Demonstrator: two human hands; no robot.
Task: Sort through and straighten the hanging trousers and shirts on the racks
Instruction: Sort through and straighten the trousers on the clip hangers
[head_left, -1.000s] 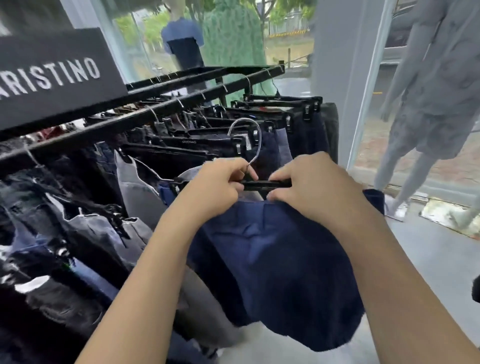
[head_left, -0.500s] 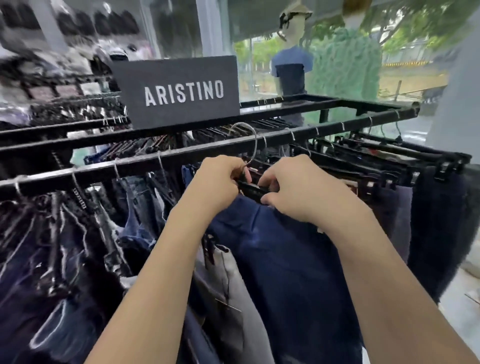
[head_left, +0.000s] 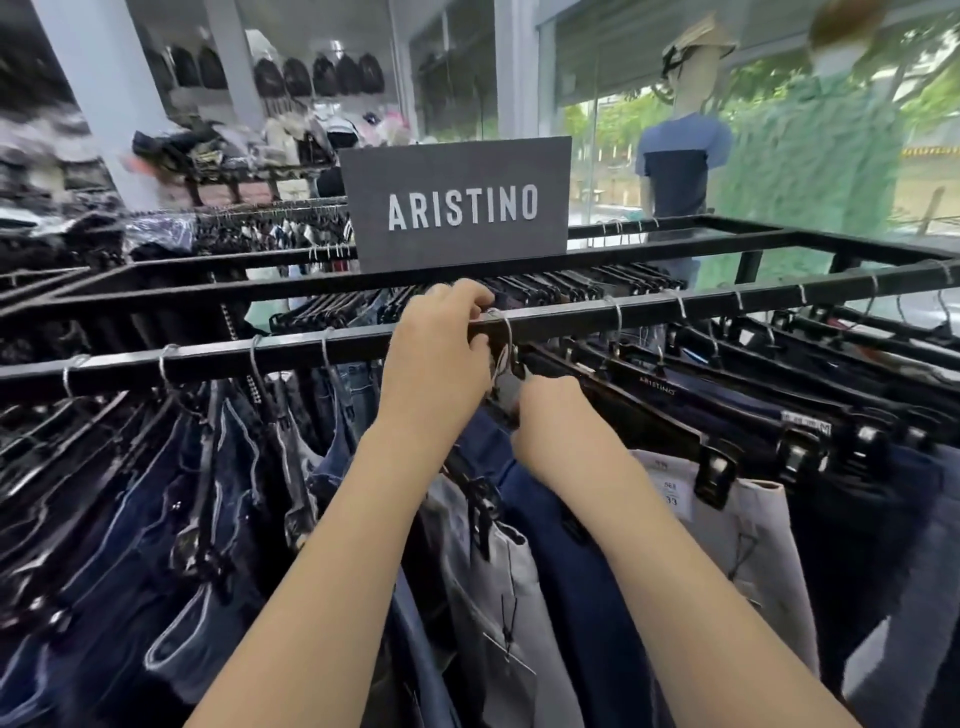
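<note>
A black rail (head_left: 270, 353) of the rack carries many trousers on black clip hangers. My left hand (head_left: 441, 353) grips the metal hook (head_left: 503, 332) of one hanger, and the hook sits over the rail. Just below and to the right, my right hand (head_left: 550, 426) holds that hanger's black bar. From it hang navy blue trousers (head_left: 571, 571), squeezed between light grey trousers (head_left: 498, 597) on the left and pale trousers (head_left: 737, 545) on the right.
A dark ARISTINO sign (head_left: 457, 202) stands on the rack's middle bar. Dark jeans (head_left: 156, 519) crowd the rail's left part, dark trousers (head_left: 857, 467) the right. Mannequins (head_left: 680, 156) stand by the window behind. More racks and shelves fill the back left.
Both hands have lifted the hanger with the navy trousers from in front of the rack up to the rail. Its hook now sits over the rail, and my view has swung left and up.
</note>
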